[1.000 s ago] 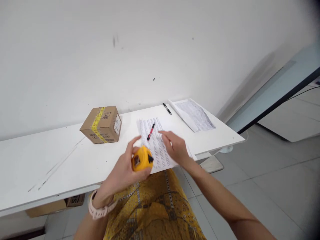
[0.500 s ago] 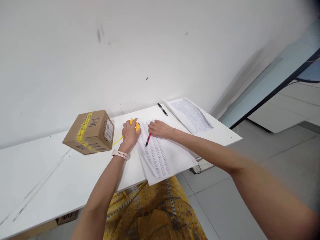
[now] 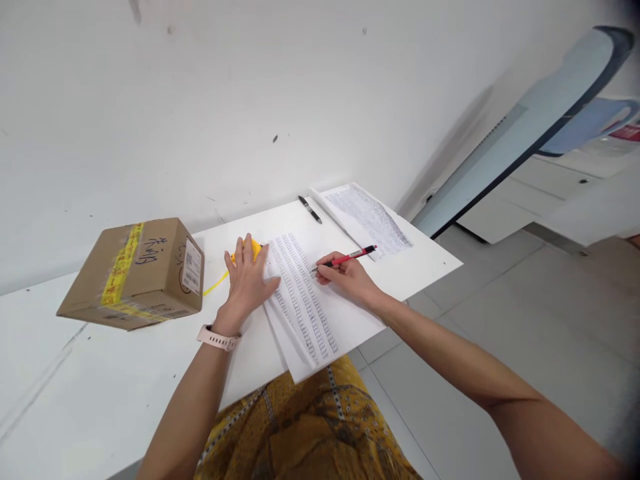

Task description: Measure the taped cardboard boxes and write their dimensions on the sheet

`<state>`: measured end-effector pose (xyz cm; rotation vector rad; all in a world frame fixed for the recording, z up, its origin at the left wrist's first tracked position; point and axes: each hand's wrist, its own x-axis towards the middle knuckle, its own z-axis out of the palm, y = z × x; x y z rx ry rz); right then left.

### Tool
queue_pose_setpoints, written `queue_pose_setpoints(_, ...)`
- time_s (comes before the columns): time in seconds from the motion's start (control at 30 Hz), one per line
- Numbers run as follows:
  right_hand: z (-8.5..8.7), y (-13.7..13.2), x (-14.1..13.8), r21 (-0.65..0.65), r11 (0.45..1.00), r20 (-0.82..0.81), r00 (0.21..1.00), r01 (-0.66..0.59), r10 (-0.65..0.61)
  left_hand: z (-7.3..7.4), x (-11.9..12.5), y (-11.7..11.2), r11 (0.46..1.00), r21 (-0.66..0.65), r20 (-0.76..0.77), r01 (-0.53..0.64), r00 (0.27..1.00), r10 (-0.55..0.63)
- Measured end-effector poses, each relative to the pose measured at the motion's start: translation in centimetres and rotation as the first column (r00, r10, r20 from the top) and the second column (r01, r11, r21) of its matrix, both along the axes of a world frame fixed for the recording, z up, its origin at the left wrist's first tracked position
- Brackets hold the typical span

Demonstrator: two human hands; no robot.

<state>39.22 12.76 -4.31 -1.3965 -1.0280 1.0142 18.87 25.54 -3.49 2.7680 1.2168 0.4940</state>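
Observation:
My right hand (image 3: 345, 277) grips a red and black pen (image 3: 361, 253), its tip on or just above a printed sheet (image 3: 345, 319) covered in columns of small marks. Spread fingers show on my left hand (image 3: 247, 277), which lies flat across the left edge of that sheet. Partly hidden behind those fingers is a yellow tape measure (image 3: 257, 249); a thin yellow blade (image 3: 216, 284) runs from it toward the cardboard box (image 3: 145, 267). That box has yellow printed tape, handwriting and a white label.
A black pen (image 3: 310, 209) lies near the wall. To its right sits another stack of printed papers (image 3: 367, 220). The white table (image 3: 37, 347) ends at the right, with tiled floor (image 3: 480, 320) beyond. A large pale panel with a dark edge (image 3: 505, 153) leans at the right.
My right hand has picked the red pen up from the sheet and turned it into a writing hold. My left hand has loosened from the tape measure and spread its fingers. The view has shifted.

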Motion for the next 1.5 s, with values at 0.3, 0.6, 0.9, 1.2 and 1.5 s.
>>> queue_pose_setpoints(0.3,-2.4,0.4,-0.2,0.047,0.988,0.181,0.971,0.15,-0.156,1.9,-1.2,-3.9,0.83,-0.355,-0.005,0.43,0.887,-0.461)
queue_pose_setpoints(0.6,-2.2,0.2,-0.4,0.089,0.981,0.347,0.918,0.172,-0.193,2.4,-1.1,-4.0,0.806,-0.46,-0.187,0.373,0.847,-0.498)
queue_pose_setpoints(0.9,-2.3,0.1,-0.4,0.075,0.982,0.348,0.919,0.171,-0.186,2.4,-1.1,-4.0,0.808,-0.459,-0.187,0.369,0.849,-0.494)
queue_pose_setpoints(1.2,-2.6,0.4,-0.4,0.077,0.984,0.381,0.908,0.158,-0.175,2.7,-0.9,-4.1,0.806,-0.478,-0.197,0.349,0.852,-0.486)
queue_pose_setpoints(1.5,-2.1,0.1,-0.3,0.069,0.991,0.338,0.932,0.114,-0.131,2.6,-1.0,-4.0,0.803,-0.475,-0.2,0.36,0.844,-0.497)
